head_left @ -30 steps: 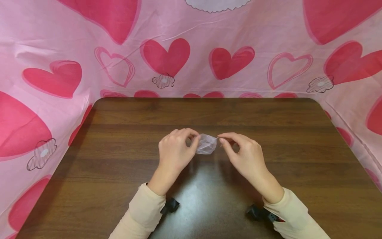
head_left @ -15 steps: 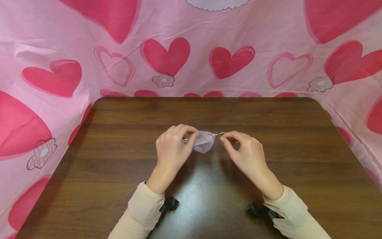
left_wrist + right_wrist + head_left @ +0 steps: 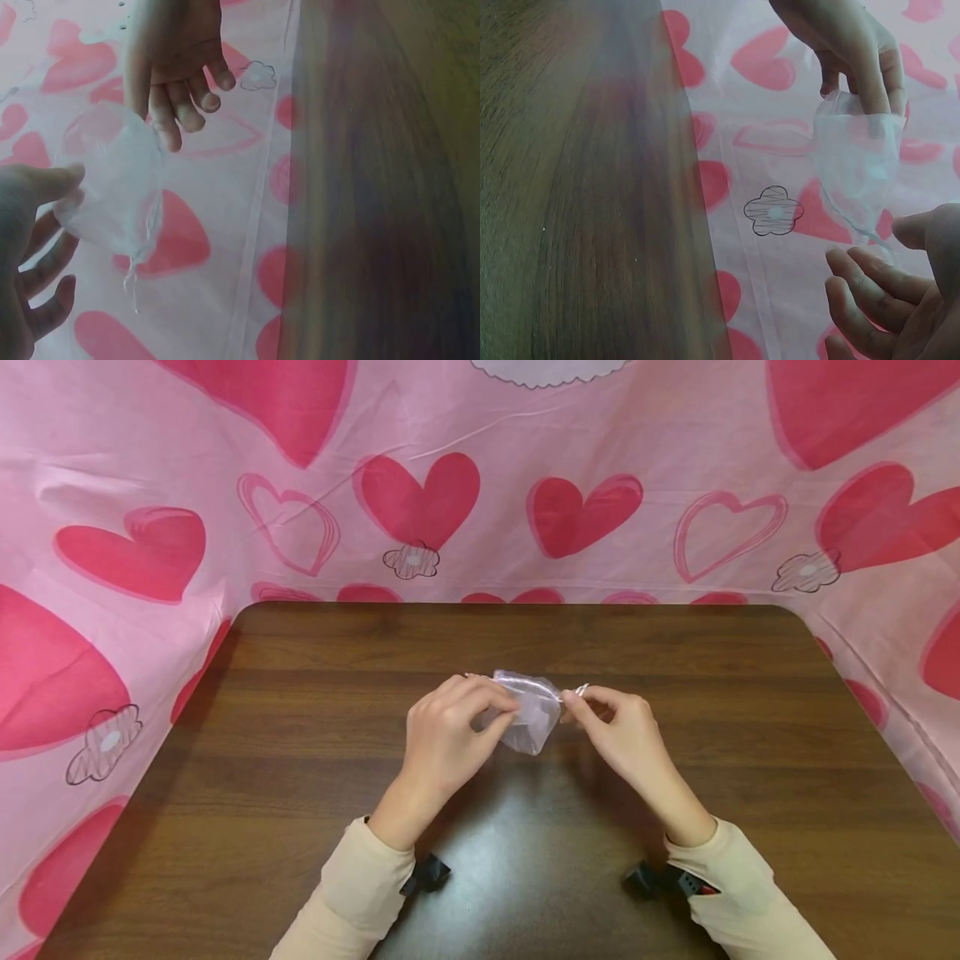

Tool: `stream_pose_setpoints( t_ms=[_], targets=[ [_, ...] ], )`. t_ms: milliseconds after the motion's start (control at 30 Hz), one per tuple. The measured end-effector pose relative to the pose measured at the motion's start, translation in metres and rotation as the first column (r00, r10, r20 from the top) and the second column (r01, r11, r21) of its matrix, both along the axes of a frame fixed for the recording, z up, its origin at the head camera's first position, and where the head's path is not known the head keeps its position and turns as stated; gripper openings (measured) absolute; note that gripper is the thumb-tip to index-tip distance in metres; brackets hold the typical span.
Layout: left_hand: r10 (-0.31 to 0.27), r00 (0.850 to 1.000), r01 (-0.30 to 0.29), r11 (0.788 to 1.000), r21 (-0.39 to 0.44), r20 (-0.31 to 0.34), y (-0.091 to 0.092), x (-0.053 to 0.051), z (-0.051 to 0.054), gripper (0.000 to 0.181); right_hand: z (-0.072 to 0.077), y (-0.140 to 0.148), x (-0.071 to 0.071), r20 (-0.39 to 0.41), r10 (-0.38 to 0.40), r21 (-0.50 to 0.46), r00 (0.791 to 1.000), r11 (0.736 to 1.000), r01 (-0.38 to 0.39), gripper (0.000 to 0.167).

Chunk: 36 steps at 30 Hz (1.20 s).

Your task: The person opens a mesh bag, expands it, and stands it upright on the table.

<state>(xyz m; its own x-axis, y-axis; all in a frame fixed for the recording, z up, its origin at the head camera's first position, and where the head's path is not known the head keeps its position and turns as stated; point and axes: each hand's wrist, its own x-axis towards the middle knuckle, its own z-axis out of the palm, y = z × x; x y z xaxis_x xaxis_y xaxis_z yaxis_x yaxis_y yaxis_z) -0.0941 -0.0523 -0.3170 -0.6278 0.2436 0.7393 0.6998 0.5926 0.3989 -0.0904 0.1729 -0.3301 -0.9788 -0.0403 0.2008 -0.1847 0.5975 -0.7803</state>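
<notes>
A small sheer white drawstring pouch (image 3: pixel 536 718) is held above the table between both hands. My left hand (image 3: pixel 450 722) pinches its body between thumb and fingers; in the left wrist view the left hand (image 3: pixel 37 240) grips the pouch (image 3: pixel 112 180) by its edge. With thumb and index finger, my right hand (image 3: pixel 622 727) pinches the right corner of the gathered mouth, where the cord comes out. In the right wrist view the thin white drawstring (image 3: pixel 855 220) runs toward the right hand (image 3: pixel 892 292). Whether the pouch contains anything cannot be told.
A dark brown wooden table (image 3: pixel 300 760) lies below the hands. Pink cloth (image 3: pixel 495 427) printed with red hearts hangs round its back and sides. Black wrist cameras (image 3: pixel 431 874) sit at both sleeve cuffs.
The right hand, earlier pulling the cord out to the right, now holds close at the pouch's corner. The left hand has shifted slightly right, and the pouch has turned, showing more of its mouth.
</notes>
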Motion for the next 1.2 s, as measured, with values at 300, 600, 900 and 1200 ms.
stream_pose_setpoints(
  t_ms=[300, 600, 900, 1200],
  targets=[
    [-0.099, 0.995, 0.098, 0.994, -0.038, -0.022, 0.003, 0.001, -0.001, 0.011, 0.005, 0.003, -0.001, 0.096, 0.02, -0.251, 0.995, 0.968, 0.005, 0.024],
    [-0.092, 0.996, 0.092, 0.993, -0.08, 0.01, 0.003, 0.0, -0.002, 0.014, 0.009, 0.004, -0.001, 0.076, -0.047, -0.455, 0.996, 0.887, 0.076, 0.025],
    [-0.055, 0.989, 0.081, 0.978, -0.191, 0.14, -0.004, -0.007, -0.003, 0.031, 0.009, 0.008, -0.007, 0.052, -0.068, -0.451, 0.996, 0.889, 0.085, 0.022],
    [-0.022, 0.952, 0.061, 0.991, -0.118, 0.304, -0.018, -0.011, 0.0, 0.033, 0.004, 0.012, -0.009, 0.01, -0.033, -0.391, 0.999, 0.92, 0.034, 0.021]
  ],
)
